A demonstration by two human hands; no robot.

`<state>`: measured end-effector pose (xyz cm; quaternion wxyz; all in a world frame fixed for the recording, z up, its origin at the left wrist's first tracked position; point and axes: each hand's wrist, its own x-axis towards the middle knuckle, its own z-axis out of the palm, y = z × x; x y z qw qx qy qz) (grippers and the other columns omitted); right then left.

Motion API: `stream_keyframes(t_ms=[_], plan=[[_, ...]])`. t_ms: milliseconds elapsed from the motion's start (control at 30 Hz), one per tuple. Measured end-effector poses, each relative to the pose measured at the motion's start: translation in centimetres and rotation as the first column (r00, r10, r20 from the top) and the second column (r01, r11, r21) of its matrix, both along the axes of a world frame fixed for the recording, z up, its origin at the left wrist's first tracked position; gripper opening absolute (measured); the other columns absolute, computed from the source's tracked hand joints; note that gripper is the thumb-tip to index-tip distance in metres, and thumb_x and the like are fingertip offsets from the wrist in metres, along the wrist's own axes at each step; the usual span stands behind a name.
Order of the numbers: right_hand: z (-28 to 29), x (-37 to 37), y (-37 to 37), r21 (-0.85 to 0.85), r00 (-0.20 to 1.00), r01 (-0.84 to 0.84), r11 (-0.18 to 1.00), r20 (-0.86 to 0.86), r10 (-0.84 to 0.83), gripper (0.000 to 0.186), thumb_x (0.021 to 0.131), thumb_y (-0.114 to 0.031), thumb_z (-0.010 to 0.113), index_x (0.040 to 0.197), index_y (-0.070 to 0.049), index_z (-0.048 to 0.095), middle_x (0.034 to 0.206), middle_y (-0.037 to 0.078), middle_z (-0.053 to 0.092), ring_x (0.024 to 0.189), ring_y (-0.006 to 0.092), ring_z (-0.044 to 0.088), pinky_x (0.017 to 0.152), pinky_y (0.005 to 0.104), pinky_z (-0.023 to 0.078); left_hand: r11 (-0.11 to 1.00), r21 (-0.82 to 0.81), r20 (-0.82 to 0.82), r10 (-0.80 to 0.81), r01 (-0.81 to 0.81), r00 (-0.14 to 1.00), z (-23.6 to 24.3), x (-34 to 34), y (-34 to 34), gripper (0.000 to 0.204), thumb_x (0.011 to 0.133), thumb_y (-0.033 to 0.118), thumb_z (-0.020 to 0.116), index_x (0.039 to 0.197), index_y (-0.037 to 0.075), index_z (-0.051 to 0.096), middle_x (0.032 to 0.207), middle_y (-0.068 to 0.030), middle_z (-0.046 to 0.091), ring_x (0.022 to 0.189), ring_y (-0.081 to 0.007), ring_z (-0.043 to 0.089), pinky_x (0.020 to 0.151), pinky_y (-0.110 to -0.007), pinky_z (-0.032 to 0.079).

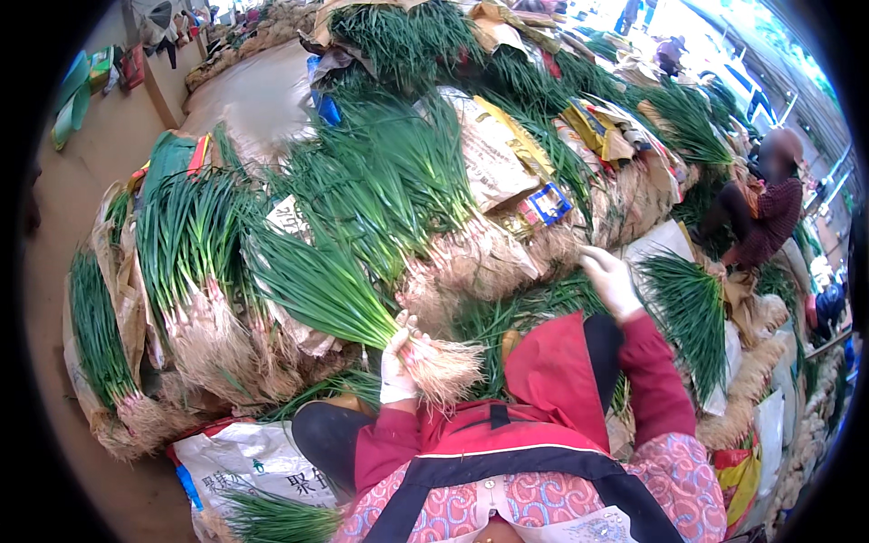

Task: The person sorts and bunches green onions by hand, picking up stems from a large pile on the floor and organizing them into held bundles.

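My left hand (398, 362), in a white glove, grips a bunch of long green leafy plants (348, 303) near the base, with pale stems and stringy tan roots (445, 371) spilling to the right. My right hand (606, 279), also gloved white, is raised at the right with fingers extended and nothing visible in them, near the root ends of piled bunches (489, 262). More bunches (190, 244) lie in front of me on paper sacks, roots toward me. A white printed sack (231, 452) lies at lower left, and a red cloth (552, 371) covers my lap.
A co-worker in a dark checked top (769, 217) sits at the right among bundles (688, 326). Another person (668, 56) is farther back. Stacked bundles and sacks (407, 41) form rows around me. A wall (149, 72) with hanging items runs along the upper left.
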<state>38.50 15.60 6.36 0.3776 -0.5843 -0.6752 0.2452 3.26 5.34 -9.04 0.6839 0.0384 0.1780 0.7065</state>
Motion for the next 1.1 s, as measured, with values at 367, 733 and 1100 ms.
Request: stream_keyframes(t_ms=[367, 733, 1100], plan=[[-14.7, -18.4, 14.0, -0.252, 0.953, 0.182, 0.951, 0.282, -0.108, 0.068, 0.071, -0.027, 0.07, 0.129, -0.009, 0.04, 0.11, 0.019, 0.058, 0.101, 0.0297, 0.058, 0.088, 0.0378, 0.045, 0.998, -0.057, -0.095, 0.024, -0.03, 0.995, 2.6, -0.6, -0.8, 0.05, 0.079, 0.006, 0.058, 0.127, 0.005, 0.043, 0.109, -0.0074, 0.057, 0.084, -0.0158, 0.057, 0.078, -0.035, 0.052], [-8.0, -22.5, 10.2, 0.112, 0.976, -0.094, 0.989, 0.207, 0.069, 0.038, 0.075, -0.022, 0.061, 0.108, -0.01, 0.049, 0.091, 0.017, 0.061, 0.083, 0.0359, 0.06, 0.073, 0.0411, 0.048, 0.999, -0.045, -0.109, 0.016, -0.021, 0.994, 3.1, -0.5, -0.5, 0.052, 0.077, 0.005, 0.058, 0.126, 0.004, 0.043, 0.108, -0.0107, 0.059, 0.085, -0.0173, 0.058, 0.077, -0.036, 0.053], [-10.8, -21.3, 13.0, -0.335, 0.916, -0.25, 0.909, 0.222, 0.334, 0.028, 0.087, -0.03, 0.054, 0.093, -0.006, 0.066, 0.089, 0.016, 0.065, 0.088, 0.0306, 0.061, 0.079, 0.0382, 0.047, 1.0, 0.006, -0.11, 0.005, -0.004, 0.994, 2.6, -0.6, -0.7, 0.05, 0.081, 0.009, 0.057, 0.128, 0.004, 0.042, 0.109, -0.008, 0.059, 0.08, -0.0208, 0.061, 0.073, -0.038, 0.054]])
